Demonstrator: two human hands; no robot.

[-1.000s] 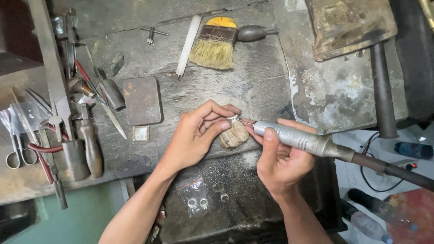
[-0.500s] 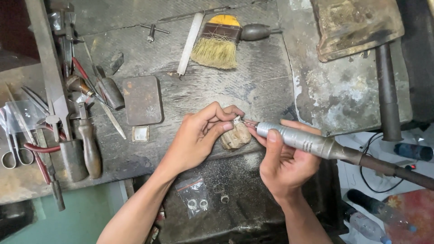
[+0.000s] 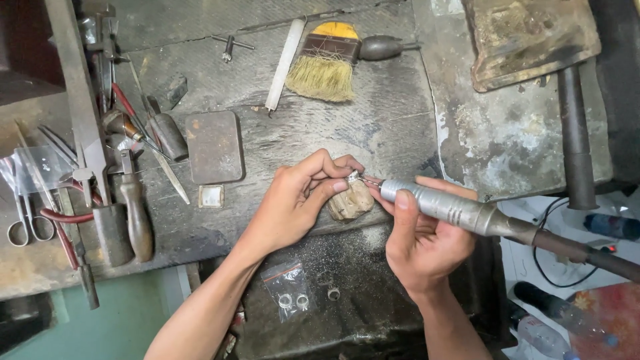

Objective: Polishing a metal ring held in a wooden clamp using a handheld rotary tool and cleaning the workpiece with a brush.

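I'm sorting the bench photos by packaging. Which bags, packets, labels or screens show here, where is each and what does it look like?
Small clear plastic bag: in the tray below the bench, under the left hand; rectangular, see-through, two silver rings inside.
Clear plastic sleeve: far left edge by the scissors; flat, transparent, creased.
No labels or screens in view.

- The left forearm rises from the bottom edge, angled up and to the right, bare to the wrist.
- The left hand [image 3: 297,203] lies palm down, knuckles up, fingers curled, thumb and fingertips pinched together at its right end, just left of the right thumb.
- The right forearm rises from the bottom right, nearly upright.
- The right hand [image 3: 427,240] is turned palm toward the camera, fingers wrapped closed, thumb pointing up and leftward toward the left fingertips.
- Both hands nearly touch at their tips.
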